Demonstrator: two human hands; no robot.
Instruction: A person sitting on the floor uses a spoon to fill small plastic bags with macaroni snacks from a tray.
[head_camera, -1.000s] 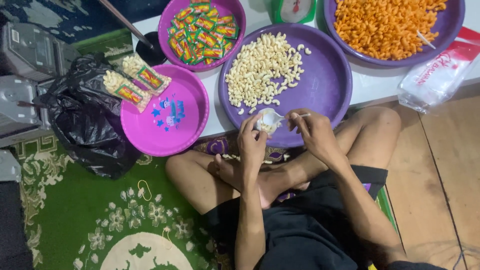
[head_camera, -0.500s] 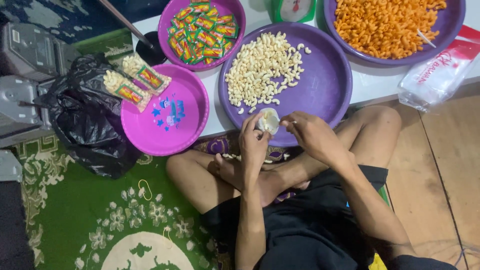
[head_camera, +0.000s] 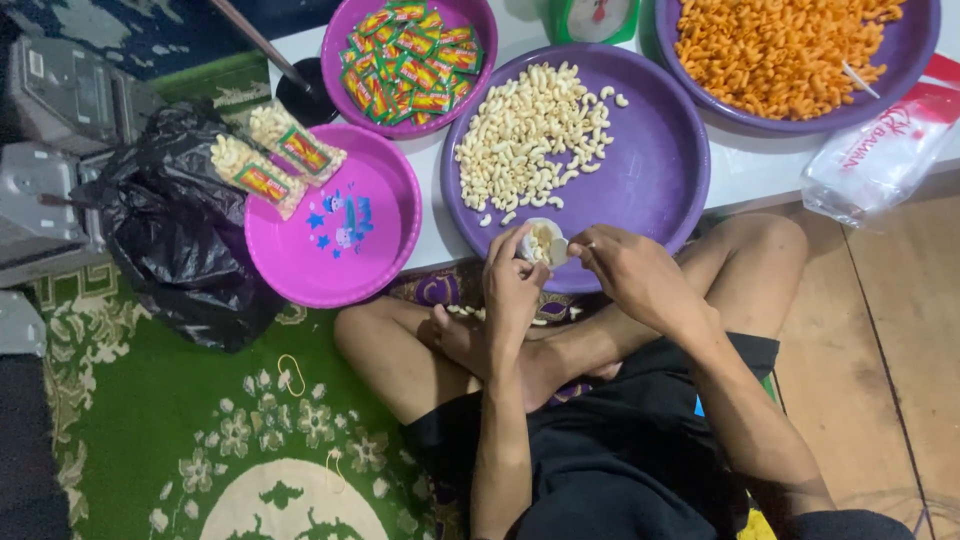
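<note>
The left hand (head_camera: 512, 285) is closing around a small clear plastic bag (head_camera: 541, 242), w/ fingers curled on its side and the mouth of the bag facing up, so the pale pieces inside are showing. The bag is sitting over the near rim of the big purple tray (head_camera: 655, 165), just below the heap of pale macaroni snacks (head_camera: 530, 135). Compared w/ one sec ago, the white spoon that was lying across the bag's mouth is not visible anymore; the right hand (head_camera: 625, 270) is now curling in beside the bag, fingertips pinching near its edge, and I cannot tell if the spoon is hidden in the fist or not. Half a sec ago the bag was already looking fuller, and now it is looking about the same, approx. The hands are staying at the same spot; only the camera view is shifting a little. So, as a judgement, the scooping part is looking finished for this bag and the hands are working at its opening. To the left, the pink tray (head_camera: 300, 270) is carrying two filled packets (head_camera: 275, 155) on its far rim, next to a black plastic bag (head_camera: 170, 240). Further back on the worktop (head_camera: 745, 170), a bowl of small colourful sachets (head_camera: 410, 55) and a tray of orange snacks (head_camera: 770, 45) are standing untouched.
</note>
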